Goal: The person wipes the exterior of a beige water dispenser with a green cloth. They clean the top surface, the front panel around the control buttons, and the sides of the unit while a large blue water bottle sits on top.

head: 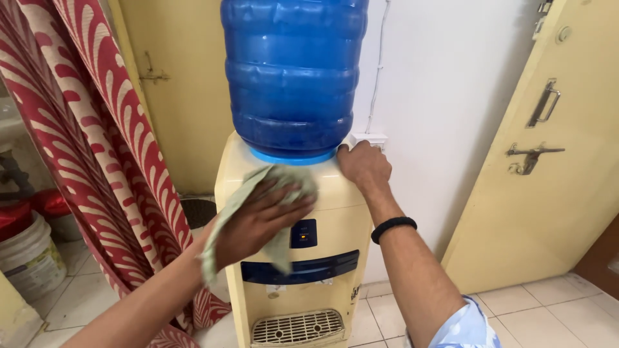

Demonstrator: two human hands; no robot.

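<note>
Left hand (258,222) flat, fingers spread, pressing a cloth (277,193) against the dispenser (335,225) front; right hand (363,166) rests loose on its top corner beside the bottle (293,71), grasping nothing.

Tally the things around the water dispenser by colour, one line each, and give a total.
Blue: 1, the water bottle
Cream: 1, the dispenser
Pale green: 1, the cloth under the left hand
Black: 1, the wristband by the right hand
Red patterned: 1, the curtain
White: 1, the bucket
Total: 6
</note>
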